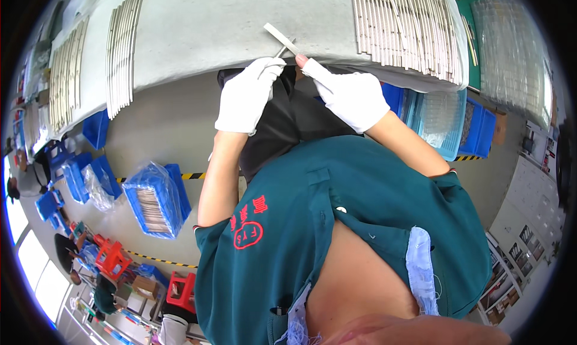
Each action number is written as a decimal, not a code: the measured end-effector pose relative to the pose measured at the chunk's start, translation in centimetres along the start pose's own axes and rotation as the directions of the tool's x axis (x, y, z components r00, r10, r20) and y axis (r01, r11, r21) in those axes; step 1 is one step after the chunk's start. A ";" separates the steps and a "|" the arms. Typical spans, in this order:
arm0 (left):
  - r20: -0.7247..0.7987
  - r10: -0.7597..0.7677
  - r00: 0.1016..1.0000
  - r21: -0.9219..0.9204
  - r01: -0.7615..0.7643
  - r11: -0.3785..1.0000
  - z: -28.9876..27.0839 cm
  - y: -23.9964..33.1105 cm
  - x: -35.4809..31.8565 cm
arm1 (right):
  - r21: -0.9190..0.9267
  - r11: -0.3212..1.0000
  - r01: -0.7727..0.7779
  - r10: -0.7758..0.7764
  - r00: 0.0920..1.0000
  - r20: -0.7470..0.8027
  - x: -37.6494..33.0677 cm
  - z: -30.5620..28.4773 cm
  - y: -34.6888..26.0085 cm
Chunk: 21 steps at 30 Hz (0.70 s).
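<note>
Your one head view looks steeply down from above — fisheye-wide, close over your shirt [384, 192] — facing your left hand [246, 97], your right hand [353, 97] and the table [222, 21] beyond.

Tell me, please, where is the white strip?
In the head view, the white strip is at upper centre, extending from the right hand toward the upper left, over the pale tabletop.

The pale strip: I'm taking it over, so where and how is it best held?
Probably pinch the pale strip across its narrow width near its far end, coming from the far side: that end sticks out free, while the right hand holds the near end.
</note>
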<state>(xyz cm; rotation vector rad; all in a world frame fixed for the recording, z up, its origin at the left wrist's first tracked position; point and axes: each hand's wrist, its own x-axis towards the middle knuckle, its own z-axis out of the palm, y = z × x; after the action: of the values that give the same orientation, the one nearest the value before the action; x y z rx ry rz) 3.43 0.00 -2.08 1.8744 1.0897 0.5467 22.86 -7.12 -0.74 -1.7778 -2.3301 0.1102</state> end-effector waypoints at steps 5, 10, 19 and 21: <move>0.112 -0.448 0.887 -0.458 0.447 0.768 1.1 1.3 0.3 | 0.008 0.996 0.088 -0.086 0.990 -0.108 -2.5 1.2 1.5; 0.207 -0.528 0.824 -0.809 0.447 0.382 3.3 2.5 0.8 | 0.006 0.998 0.061 -0.061 0.997 0.049 -2.2 0.6 1.0; 0.108 -0.497 0.861 -0.800 0.371 0.470 4.8 2.0 0.9 | 0.053 0.992 0.112 -0.107 0.989 -0.098 -0.9 0.9 0.5; 0.020 -0.441 0.897 -0.722 0.319 0.615 5.6 1.0 0.8 | 0.104 0.994 -0.023 0.021 0.999 0.025 -0.8 0.5 -0.6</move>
<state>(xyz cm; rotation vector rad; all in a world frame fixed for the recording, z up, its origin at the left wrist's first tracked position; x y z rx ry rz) 8.33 -2.14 -4.14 0.8844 1.1229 0.7428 22.36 -8.03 -1.21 -1.7614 -2.2764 0.2534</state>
